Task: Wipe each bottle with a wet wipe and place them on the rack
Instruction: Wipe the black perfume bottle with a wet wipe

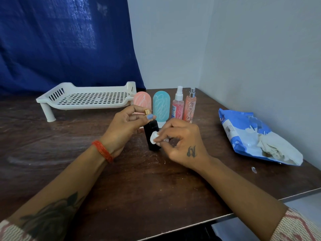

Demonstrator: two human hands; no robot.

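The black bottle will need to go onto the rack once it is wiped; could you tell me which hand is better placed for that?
Probably the left hand: it already grips the black bottle near its gold cap and is nearer the rack.

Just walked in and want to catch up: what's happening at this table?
A person is cleaning bottles. The left hand steadies a black bottle by its gold-capped top, while the right hand rubs a small white wipe on its side. Four more bottles stand in a row behind it. The white rack holds nothing yet, and the open wipes pack lies on the right.
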